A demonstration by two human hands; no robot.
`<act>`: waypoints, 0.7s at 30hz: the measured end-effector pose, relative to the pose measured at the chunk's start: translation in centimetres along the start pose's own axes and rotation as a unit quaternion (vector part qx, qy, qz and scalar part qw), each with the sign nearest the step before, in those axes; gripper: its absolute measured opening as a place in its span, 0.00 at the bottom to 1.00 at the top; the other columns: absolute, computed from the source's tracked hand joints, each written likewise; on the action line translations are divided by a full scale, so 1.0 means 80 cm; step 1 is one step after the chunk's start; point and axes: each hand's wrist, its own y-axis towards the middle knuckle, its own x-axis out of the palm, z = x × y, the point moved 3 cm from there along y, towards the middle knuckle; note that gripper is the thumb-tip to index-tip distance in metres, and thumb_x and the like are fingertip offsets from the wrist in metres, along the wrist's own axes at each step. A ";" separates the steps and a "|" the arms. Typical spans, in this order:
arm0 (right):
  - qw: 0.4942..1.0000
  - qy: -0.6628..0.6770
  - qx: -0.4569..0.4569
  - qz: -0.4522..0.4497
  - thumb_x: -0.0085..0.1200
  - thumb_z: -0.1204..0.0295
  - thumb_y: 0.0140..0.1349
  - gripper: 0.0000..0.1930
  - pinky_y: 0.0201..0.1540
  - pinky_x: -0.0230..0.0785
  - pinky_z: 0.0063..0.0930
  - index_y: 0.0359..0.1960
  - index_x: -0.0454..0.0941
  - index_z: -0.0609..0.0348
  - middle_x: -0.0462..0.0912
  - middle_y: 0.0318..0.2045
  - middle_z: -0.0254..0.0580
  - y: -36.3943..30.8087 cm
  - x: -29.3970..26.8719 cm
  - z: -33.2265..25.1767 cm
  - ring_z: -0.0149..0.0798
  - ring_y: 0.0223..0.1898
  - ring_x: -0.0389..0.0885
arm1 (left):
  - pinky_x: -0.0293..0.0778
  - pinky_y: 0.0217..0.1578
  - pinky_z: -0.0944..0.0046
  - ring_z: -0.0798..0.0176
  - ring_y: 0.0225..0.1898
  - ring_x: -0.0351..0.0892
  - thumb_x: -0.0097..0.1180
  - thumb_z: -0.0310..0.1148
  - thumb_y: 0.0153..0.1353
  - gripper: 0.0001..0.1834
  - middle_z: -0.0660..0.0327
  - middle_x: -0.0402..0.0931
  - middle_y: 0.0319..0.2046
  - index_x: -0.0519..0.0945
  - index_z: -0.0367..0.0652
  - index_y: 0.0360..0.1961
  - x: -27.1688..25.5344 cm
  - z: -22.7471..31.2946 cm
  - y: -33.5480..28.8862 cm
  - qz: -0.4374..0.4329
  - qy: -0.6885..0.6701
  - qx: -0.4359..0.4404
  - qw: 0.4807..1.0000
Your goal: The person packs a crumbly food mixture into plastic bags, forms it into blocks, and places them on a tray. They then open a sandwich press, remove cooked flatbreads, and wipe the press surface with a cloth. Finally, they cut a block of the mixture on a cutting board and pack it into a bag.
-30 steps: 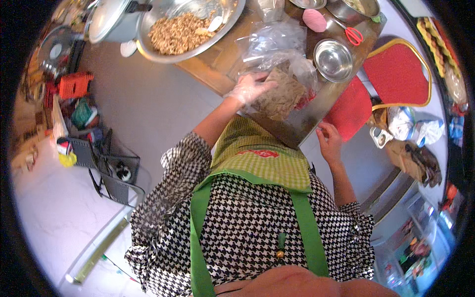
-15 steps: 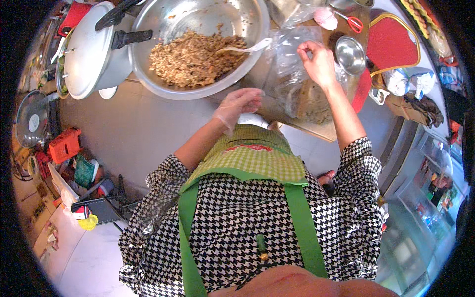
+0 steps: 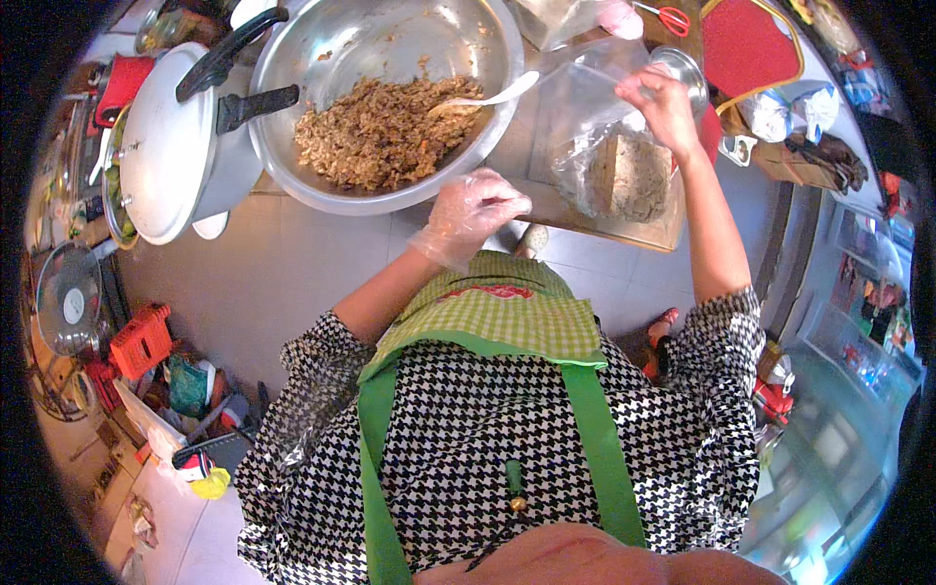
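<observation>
My right hand [image 3: 665, 107] is bare and pinches the upper edge of a clear plastic bag [image 3: 593, 93]. The bag stands partly lifted, its lower part around or against a pale brown block [image 3: 634, 180] at the table's near edge; I cannot tell whether the block is inside. My left hand [image 3: 476, 210] wears a clear plastic glove. Its fingers are curled together just below the rim of a large steel basin [image 3: 322, 200], and whatever they hold, if anything, is hidden. Brown cooked rice mixture [image 3: 385, 132] lies in the basin with a white spoon [image 3: 502, 93] stuck in it.
A pressure cooker with a tilted lid [image 3: 168, 146] stands left of the basin. A small steel bowl [image 3: 682, 68], red-handled scissors [image 3: 673, 19] and a pink ball of string [image 3: 620, 19] are at the back right. A red stool seat [image 3: 749, 49] is beyond the wooden table [image 3: 624, 232].
My right hand has moved slightly right, with the bag drawn up more. My left hand has shifted a little and its fingers are more curled. The whole view has tilted somewhat.
</observation>
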 end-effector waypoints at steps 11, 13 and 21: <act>0.986 0.044 -0.133 -0.088 0.57 0.78 0.58 0.05 0.55 0.67 0.34 0.35 0.81 0.65 0.81 0.39 0.42 -0.030 -0.018 -0.142 0.43 0.51 0.75 | 0.77 0.44 0.59 0.57 0.39 0.81 0.66 0.37 0.55 0.09 0.64 0.84 0.36 0.87 0.50 0.37 -0.125 0.039 0.069 0.108 0.249 0.243 0.931; 0.984 0.054 -0.132 -0.102 0.57 0.78 0.58 0.05 0.56 0.66 0.35 0.35 0.81 0.64 0.81 0.40 0.43 -0.035 -0.024 -0.153 0.43 0.51 0.76 | 0.75 0.45 0.64 0.62 0.43 0.81 0.64 0.32 0.58 0.13 0.59 0.83 0.40 0.85 0.43 0.44 -0.127 0.036 0.074 -0.009 0.192 0.186 0.964; 0.968 0.185 -0.063 -0.157 0.54 0.77 0.55 0.10 0.57 0.64 0.35 0.38 0.82 0.65 0.81 0.41 0.44 -0.052 -0.017 -0.154 0.41 0.52 0.74 | 0.75 0.42 0.67 0.68 0.40 0.80 0.58 0.34 0.64 0.12 0.59 0.84 0.35 0.85 0.37 0.42 -0.096 0.013 0.070 -0.199 0.016 0.005 0.980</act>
